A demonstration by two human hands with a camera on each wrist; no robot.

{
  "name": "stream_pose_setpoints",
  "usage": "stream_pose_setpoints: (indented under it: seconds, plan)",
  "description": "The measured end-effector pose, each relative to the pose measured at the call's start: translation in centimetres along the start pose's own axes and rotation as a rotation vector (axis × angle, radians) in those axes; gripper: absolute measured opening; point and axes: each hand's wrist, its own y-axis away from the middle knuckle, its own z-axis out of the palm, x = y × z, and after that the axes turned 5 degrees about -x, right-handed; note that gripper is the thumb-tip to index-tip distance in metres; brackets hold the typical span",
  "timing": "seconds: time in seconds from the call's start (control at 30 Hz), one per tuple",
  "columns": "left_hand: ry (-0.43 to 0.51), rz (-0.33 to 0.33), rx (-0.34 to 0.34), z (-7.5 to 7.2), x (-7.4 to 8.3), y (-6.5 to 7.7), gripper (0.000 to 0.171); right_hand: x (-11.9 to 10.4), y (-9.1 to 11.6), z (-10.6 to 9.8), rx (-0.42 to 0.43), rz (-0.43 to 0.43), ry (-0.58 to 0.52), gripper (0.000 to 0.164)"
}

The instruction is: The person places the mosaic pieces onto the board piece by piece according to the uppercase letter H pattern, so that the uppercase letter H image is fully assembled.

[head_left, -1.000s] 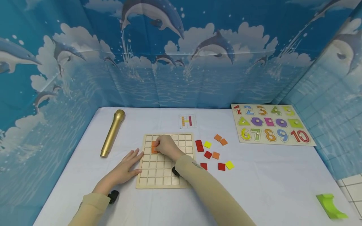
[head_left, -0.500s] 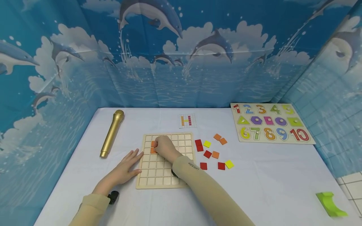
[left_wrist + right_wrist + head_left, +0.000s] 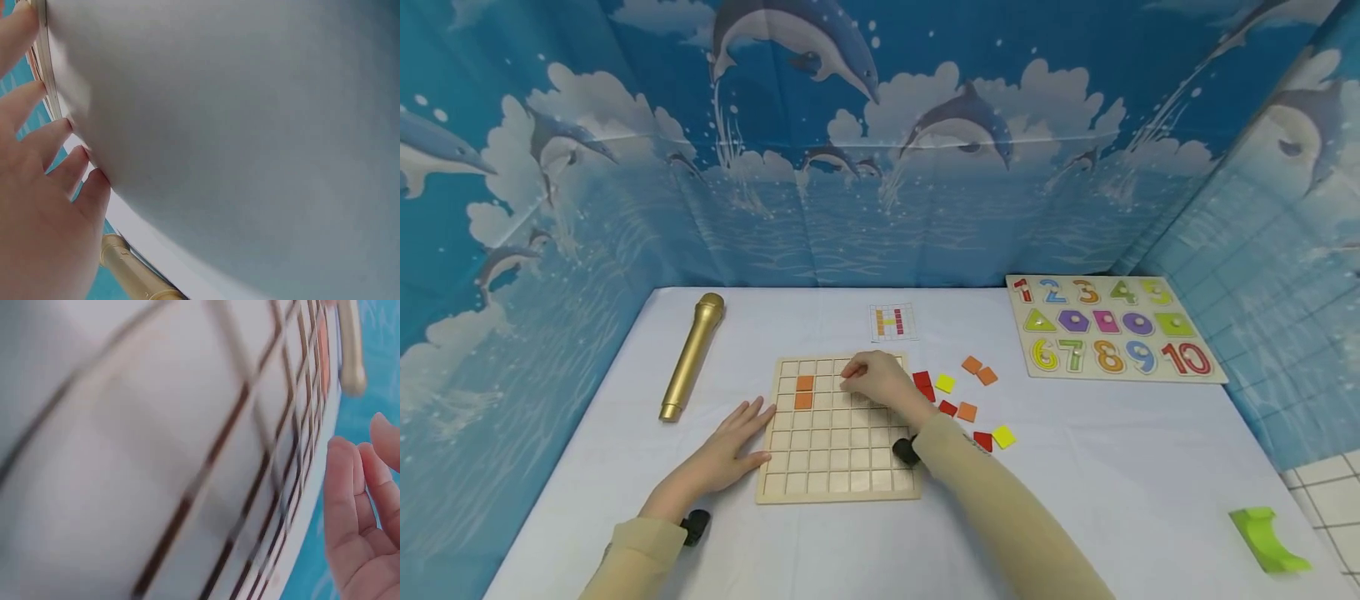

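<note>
A wooden grid board point(image 3: 837, 499) lies on the white table, with two orange square tiles point(image 3: 803, 401) in neighbouring cells near its upper left. My right hand point(image 3: 882, 381) is over the board's upper right part, fingers loosely bent. In the right wrist view the thumb stands apart from the fingers point(image 3: 340, 481), and nothing shows between them. My left hand point(image 3: 724, 450) lies spread beside the board, its fingertips at the left edge. Right of the board are loose red tiles point(image 3: 982, 442), yellow tiles point(image 3: 1003, 437) and orange tiles point(image 3: 967, 412); my right forearm covers part of that area.
A small pattern card point(image 3: 892, 322) lies behind the board. The gold microphone point(image 3: 692, 358) is at the left. A number and shape puzzle point(image 3: 1116, 329) stands at the back right, and a green curved block point(image 3: 1270, 540) sits near the right edge.
My right hand has left the two orange tiles and moved right across the board, leaving both tiles in view in their cells. The left hand stays at the board's left edge.
</note>
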Motion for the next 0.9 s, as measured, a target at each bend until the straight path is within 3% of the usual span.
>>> stream_pose_setpoints:
  seconds: [0.3,0.5,0.67,0.9]
  plan:
    - [0.000,-0.007,-0.004,0.2,-0.2,-0.2,0.072,5.6,3.6,-6.7,0.171,0.142,0.012,0.025]
    - [0.003,-0.002,0.003,0.3,-0.4,-0.2,0.073,9.7,5.6,-10.3,0.219,0.230,0.020,0.028]
    - [0.009,0.002,0.006,0.1,-0.3,-0.1,0.073,11.3,6.9,-11.9,0.239,0.283,0.006,0.033]
    - [0.013,0.016,0.006,0.1,-0.1,0.0,0.073,12.0,7.9,-12.5,0.264,0.305,0.008,0.038]
